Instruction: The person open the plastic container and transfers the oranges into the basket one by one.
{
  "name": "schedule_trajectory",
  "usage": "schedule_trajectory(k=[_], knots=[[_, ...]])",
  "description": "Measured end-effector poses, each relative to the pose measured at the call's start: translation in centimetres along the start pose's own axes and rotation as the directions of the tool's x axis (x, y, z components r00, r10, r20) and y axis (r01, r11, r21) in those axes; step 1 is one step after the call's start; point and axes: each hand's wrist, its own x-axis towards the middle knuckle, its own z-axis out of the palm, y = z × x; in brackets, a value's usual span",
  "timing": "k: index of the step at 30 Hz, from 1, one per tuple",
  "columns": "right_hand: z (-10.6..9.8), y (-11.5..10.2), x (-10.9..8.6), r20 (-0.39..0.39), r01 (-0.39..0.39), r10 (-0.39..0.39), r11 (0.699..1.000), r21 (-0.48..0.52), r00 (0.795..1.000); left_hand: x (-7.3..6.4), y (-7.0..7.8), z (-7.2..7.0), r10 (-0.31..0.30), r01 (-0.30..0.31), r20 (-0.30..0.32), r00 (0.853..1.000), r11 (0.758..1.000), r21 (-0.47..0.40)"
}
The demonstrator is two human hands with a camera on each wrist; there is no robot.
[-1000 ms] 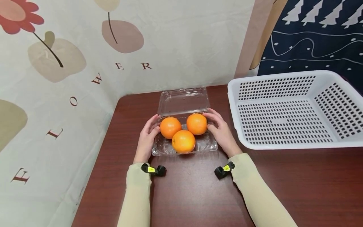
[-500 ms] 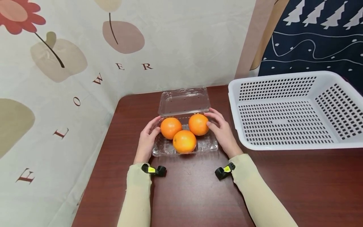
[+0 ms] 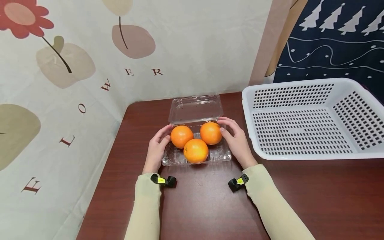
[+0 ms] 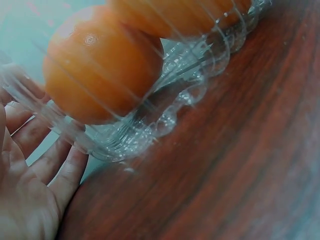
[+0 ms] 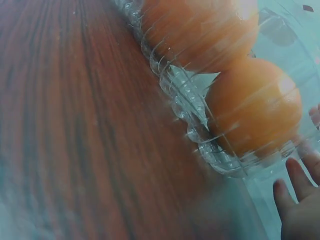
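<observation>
A clear plastic clamshell box (image 3: 216, 156) lies on the table with its lid (image 3: 196, 110) folded back towards the wall. Inside sit three oranges: one at left (image 3: 181, 137), another at right (image 3: 211, 133) and a third in front (image 3: 196, 151). My left hand (image 3: 156, 146) rests along the box's left side; the left wrist view shows its spread, mostly straight fingers (image 4: 45, 155) against the outer wall. At the opposite side is my right hand (image 3: 237, 141), its thumb tip close to the right orange. Its fingers (image 5: 297, 180) lie extended by the wall in the right wrist view.
A white perforated basket (image 3: 295, 133) stands to the right of the box on the brown table (image 3: 198, 206). Behind the table hangs a printed cloth (image 3: 207, 50), with a dark tree-patterned cloth (image 3: 336, 50) at the right.
The head view has shifted slightly, so the whole scene sits a little lower and further right. Both hands stay beside the box.
</observation>
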Motion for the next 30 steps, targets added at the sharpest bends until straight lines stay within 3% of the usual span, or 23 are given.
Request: schedule_trajectory(k=[4,9,19,30], knots=[[0.0,0.1,0.0,-0.008,0.031,-0.033,0.991,-0.133,0.999,0.0,-0.2,0.0,0.009,-0.009,-0.004,1.000,1.000,-0.007],[0.2,-0.4,0.0,0.008,0.054,-0.053,0.978,-0.200,0.999,0.0,-0.3,0.1,0.015,-0.015,-0.014,1.000,1.000,-0.017],[0.3,-1.0,-0.2,0.040,0.084,-0.077,0.970,-0.229,0.996,0.0,-0.4,-0.1,0.009,-0.008,-0.028,1.000,1.000,0.015],[0.4,-1.4,0.1,0.080,0.226,-0.213,0.952,-0.206,0.974,0.1,-0.3,-0.1,0.025,-0.025,-0.042,0.999,1.000,0.004]])
